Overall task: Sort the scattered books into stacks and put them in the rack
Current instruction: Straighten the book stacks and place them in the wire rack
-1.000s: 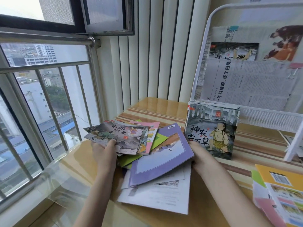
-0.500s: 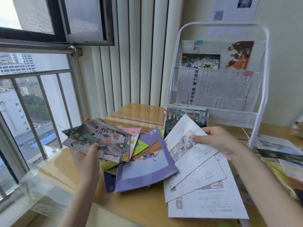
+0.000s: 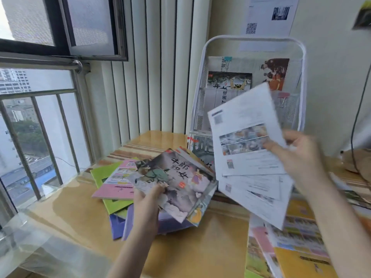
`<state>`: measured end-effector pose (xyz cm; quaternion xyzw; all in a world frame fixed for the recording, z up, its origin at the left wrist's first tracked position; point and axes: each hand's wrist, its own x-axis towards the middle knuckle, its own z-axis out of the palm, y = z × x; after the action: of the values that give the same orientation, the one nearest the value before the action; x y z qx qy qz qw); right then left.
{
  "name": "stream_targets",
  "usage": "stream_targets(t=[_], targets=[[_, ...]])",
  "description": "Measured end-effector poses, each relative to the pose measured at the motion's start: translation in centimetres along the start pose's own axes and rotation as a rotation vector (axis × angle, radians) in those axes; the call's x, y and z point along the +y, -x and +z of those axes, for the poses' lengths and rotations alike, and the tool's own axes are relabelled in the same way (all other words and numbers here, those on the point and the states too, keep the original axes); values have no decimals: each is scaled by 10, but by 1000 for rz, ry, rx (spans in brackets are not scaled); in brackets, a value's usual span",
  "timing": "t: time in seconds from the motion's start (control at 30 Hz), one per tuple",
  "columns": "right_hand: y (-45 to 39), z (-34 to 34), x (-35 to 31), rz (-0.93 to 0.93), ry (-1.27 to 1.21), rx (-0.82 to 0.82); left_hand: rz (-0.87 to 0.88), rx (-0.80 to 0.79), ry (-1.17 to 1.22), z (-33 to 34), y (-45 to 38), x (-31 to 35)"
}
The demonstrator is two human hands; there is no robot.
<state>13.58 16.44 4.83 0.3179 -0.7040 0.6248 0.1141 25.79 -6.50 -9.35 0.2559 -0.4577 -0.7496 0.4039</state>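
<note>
The right hand (image 3: 297,157) grips fanned white booklets (image 3: 247,153); the left hand (image 3: 148,199) pinches grey picture books (image 3: 176,183). Better square each bundle's edges before stacking.

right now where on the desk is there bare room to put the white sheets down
Bare desk lies nearest the camera, between the purple books and the yellow pile. Another bare strip runs along the window side, left of the green book. The middle is crowded.

Left hand (image 3: 147,199) gripping low, thumb on top; right hand (image 3: 297,155) raised, pinching.
</note>
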Motion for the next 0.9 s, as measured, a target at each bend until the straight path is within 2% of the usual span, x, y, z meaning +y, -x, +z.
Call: stream_targets(t=[0.07,0.13,0.17,0.23,0.27,0.33,0.37,0.43,0.63,0.7,0.8,0.9], targets=[[24,42,8,-214,409,-40,-38,27,19,7,7,-11],[64,97,22,-378,696,-282,-73,41,38,11,10,-15],[81,122,30,-370,765,-406,-85,27,56,11,11,-14],[98,155,52,-359,809,-480,-102,6,169,11,14,-8],[102,163,50,-232,762,-613,-92,-5,222,10,15,-4],[113,176,57,-152,673,-576,-98,-36,266,7,14,-1],[116,183,60,-186,651,-567,-108,-38,263,4,13,-2],[112,177,64,-168,581,-669,-156,-45,267,0,14,-2],[111,161,72,-58,535,-710,-177,-32,151,6,15,-5],[114,155,75,-27,620,-685,-171,26,31,7,13,-7],[121,149,74,30,619,-659,-134,146,-157,7,11,-9],[124,144,80,107,650,-503,-123,167,-190,7,12,-8]])
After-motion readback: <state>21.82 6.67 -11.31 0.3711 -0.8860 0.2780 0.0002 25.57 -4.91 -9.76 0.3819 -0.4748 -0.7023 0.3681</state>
